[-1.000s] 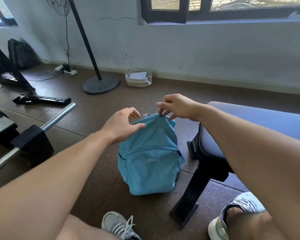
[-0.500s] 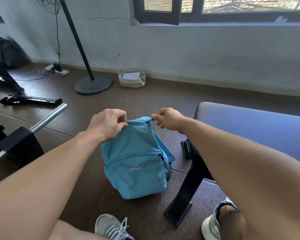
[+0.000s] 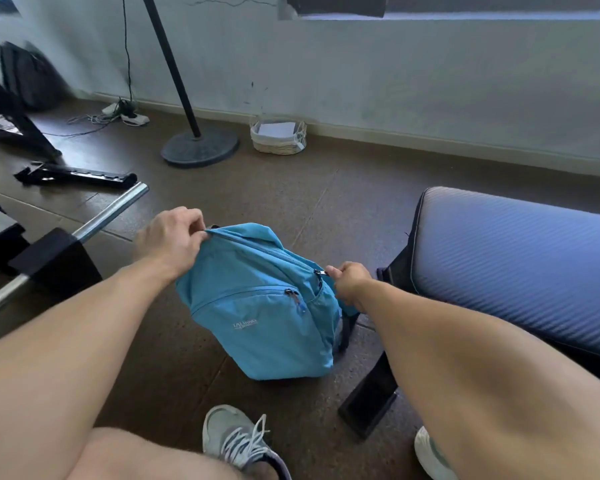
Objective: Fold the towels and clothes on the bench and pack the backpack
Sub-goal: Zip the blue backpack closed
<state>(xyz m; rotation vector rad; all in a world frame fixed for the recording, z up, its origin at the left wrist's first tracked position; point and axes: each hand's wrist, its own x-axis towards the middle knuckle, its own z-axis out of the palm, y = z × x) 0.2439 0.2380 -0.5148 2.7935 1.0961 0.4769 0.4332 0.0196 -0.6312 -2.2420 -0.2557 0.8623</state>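
Your left hand [image 3: 168, 242] pinches the top fabric of the light-blue nylon backpack [image 3: 260, 306]; your right hand [image 3: 349, 282] grips its zipper pull. The backpack stands on the brown floor [image 3: 326, 202], beside the blue padded bench [image 3: 516, 265].

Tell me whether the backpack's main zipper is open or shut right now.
Mostly shut. The right hand grips the zipper pull far down the backpack side, teeth closed behind it; the left hand pinches the top corner taut.
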